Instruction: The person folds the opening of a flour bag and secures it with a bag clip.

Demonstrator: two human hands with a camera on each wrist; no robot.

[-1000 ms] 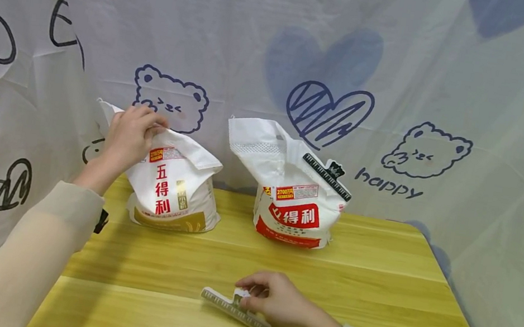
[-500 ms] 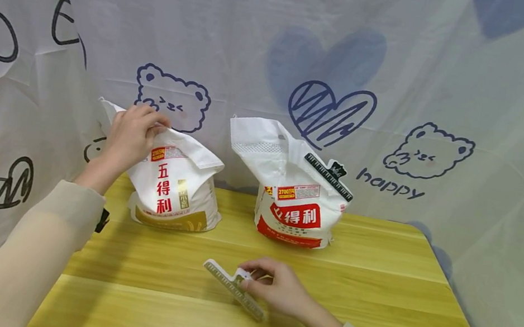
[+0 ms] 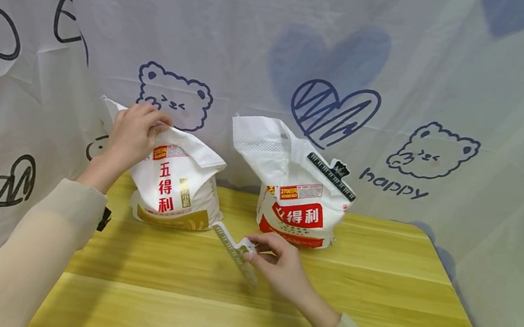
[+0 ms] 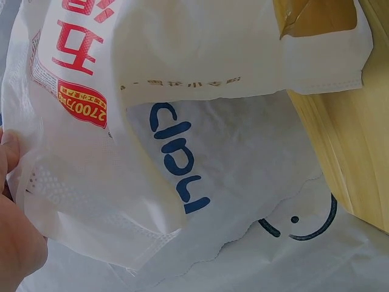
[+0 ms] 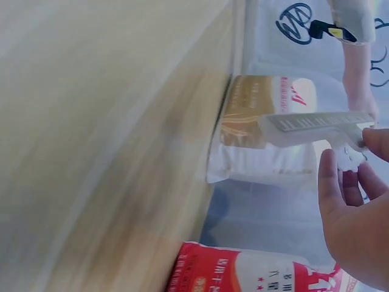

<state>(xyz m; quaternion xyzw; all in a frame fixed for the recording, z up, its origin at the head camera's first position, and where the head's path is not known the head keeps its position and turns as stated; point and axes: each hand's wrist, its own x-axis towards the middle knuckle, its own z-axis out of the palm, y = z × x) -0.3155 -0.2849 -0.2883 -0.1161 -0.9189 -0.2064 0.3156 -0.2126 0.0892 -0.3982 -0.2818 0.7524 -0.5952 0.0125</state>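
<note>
My left hand (image 3: 135, 136) grips the folded-over top of a white flour bag (image 3: 197, 190) with red lettering and a gold base band, at the left on the table. In the left wrist view the thumb and fingers pinch the edge of that bag (image 4: 146, 55). My right hand (image 3: 283, 265) pinches a white bag clip (image 3: 234, 252) by its handle between thumb and fingers, in front of the two bags. The clip's long ribbed bar slants down to the right. In the right wrist view the clip (image 5: 316, 126) overlaps the gold-banded bag.
A second flour bag (image 3: 292, 213), with a red label, stands to the right, a black clip (image 3: 331, 175) across its folded top. Both bags rest on the yellow wooden table (image 3: 375, 293). A printed cloth (image 3: 458, 74) hangs close behind and at the sides.
My right hand has lifted the white clip from near the table's front and carried it away from me toward the bags, tilting it steeper. My left hand keeps its hold on the left bag.
</note>
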